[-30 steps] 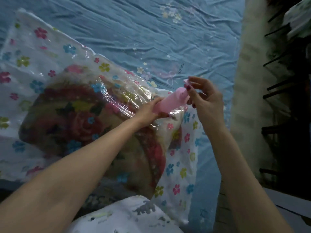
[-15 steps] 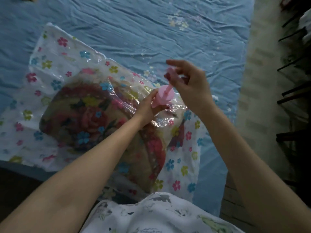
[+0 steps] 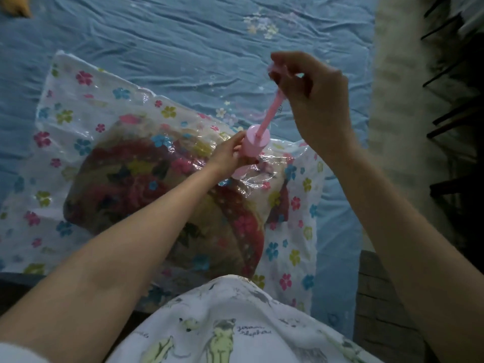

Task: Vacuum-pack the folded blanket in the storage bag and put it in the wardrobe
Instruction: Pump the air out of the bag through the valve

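A clear storage bag (image 3: 78, 106) printed with small coloured flowers lies on the bed. Inside it is a folded blanket (image 3: 136, 195) with a red rose pattern. A pink hand pump (image 3: 255, 141) stands on the bag's valve near the right end. My left hand (image 3: 230, 155) grips the pump's barrel. My right hand (image 3: 311, 93) pinches the handle of the pump's plunger rod (image 3: 271, 113), which is drawn well out of the barrel. The plastic is wrinkled tight around the blanket near the pump.
A wrinkled blue bedsheet (image 3: 196, 48) covers the bed around the bag. To the right runs a pale fluffy strip (image 3: 392, 100), with dark furniture bars (image 3: 450, 74) beyond it. A brick-patterned floor (image 3: 377, 297) shows at lower right. My white printed shirt (image 3: 235, 323) fills the bottom.
My right hand has pulled the plunger up and out of the pump barrel, from fully pushed in to long extended. My left hand stays on the barrel. The view has shifted.
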